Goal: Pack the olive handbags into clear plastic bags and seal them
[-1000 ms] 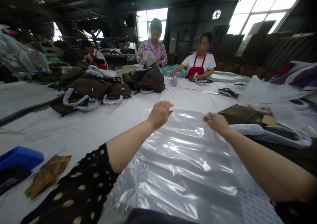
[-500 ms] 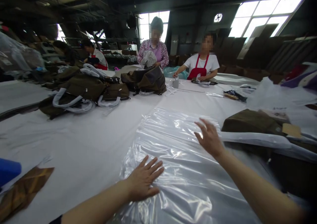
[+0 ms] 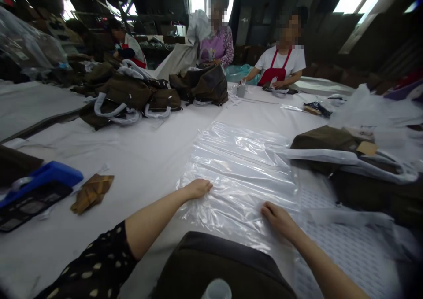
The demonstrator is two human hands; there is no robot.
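A wide clear plastic bag (image 3: 241,175) lies flat and creased on the white-covered table (image 3: 125,145). My left hand (image 3: 198,189) rests at its left edge, fingers closed on the film. My right hand (image 3: 279,217) sits at its near edge, fingers curled over the plastic. A dark olive bag (image 3: 218,263) fills the bottom of the view, close to my body and between my forearms. A clear bottle top (image 3: 216,290) shows in front of it.
Olive bags with white handles (image 3: 122,96) are heaped at the far side, and another (image 3: 337,153) lies to my right. A blue and black object (image 3: 39,193) and a brown scrap (image 3: 92,193) are at left. Several co-workers, one in a red apron (image 3: 280,65), sit beyond.
My hands have come back toward me from the far part of the plastic and closed from spread fingers. The view has tilted, bringing the dark bag into sight at the bottom.
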